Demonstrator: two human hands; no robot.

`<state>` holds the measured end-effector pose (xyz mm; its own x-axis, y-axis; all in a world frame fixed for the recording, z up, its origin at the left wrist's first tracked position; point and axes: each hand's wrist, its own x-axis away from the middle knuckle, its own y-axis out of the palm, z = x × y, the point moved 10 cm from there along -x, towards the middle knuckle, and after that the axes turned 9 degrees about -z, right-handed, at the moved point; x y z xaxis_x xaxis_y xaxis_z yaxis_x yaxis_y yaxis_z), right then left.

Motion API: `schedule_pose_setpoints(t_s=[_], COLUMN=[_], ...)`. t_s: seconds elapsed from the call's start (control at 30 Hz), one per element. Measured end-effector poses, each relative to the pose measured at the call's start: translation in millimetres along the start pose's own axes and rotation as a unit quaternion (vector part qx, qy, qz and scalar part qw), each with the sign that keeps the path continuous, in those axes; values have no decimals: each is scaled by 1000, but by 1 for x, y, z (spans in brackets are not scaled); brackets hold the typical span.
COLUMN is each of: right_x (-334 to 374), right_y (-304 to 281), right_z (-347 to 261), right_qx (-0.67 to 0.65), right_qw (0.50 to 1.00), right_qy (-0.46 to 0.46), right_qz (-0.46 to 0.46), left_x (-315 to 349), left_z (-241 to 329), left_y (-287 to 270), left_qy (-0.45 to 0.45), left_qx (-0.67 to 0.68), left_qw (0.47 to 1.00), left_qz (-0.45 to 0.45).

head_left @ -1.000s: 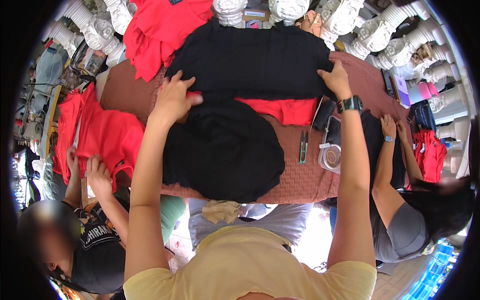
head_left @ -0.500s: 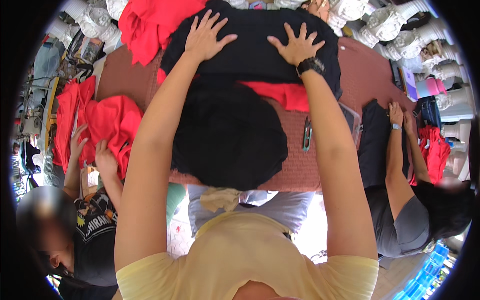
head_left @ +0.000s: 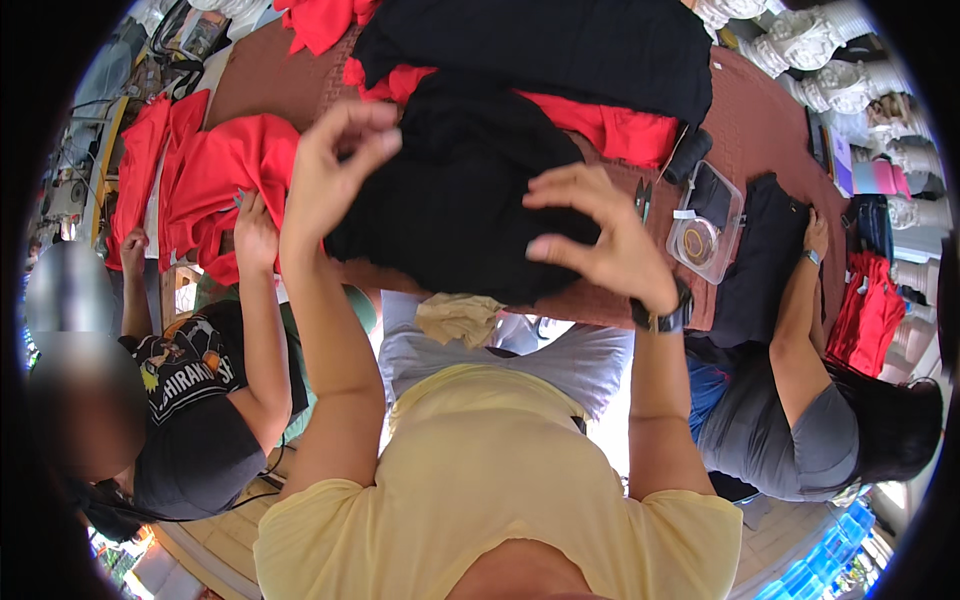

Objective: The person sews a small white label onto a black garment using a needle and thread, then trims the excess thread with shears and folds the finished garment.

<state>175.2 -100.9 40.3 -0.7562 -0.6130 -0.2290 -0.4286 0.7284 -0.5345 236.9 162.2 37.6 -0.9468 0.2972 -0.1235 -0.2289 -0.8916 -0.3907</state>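
Nearest to me on the table lies a rumpled black cloth [head_left: 455, 190]. Over its left edge, my left hand [head_left: 340, 160] is raised with fingers curved and thumb apart, holding nothing. My right hand [head_left: 605, 225], with a dark watch at the wrist, hovers by the cloth's right side, its fingers spread. Beyond the rumpled cloth, a black fabric piece [head_left: 550, 45] is laid out flat. Red fabric [head_left: 620, 130] shows between the two black cloths. Thread snips [head_left: 643, 200] lie to the right, beside a clear plastic box [head_left: 715, 262] with a round roll inside.
A brown covered table [head_left: 265, 75] spans the scene. At left, a person handles red cloth [head_left: 235, 170]; at right, another person touches a dark folded cloth [head_left: 765, 240]. White ornate balusters [head_left: 815, 40] stand along the far right. A crumpled beige cloth [head_left: 460, 318] is at my lap.
Both my hands have lifted off the flat black fabric and come back toward me, above the rumpled black cloth. The view has shifted, bringing the clear box fully into sight.
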Motion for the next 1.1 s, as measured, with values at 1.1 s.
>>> schedule_pose_setpoints(t_s=[1.1], right_x=[-19], right_y=[-118], right_z=[-108], right_qx=[301], right_qw=[946], right_qy=[-2], right_qz=[121], left_x=[27], left_z=[72], left_y=[38], left_qy=[144], left_qx=[-193], left_qw=[971], left_qz=[8])
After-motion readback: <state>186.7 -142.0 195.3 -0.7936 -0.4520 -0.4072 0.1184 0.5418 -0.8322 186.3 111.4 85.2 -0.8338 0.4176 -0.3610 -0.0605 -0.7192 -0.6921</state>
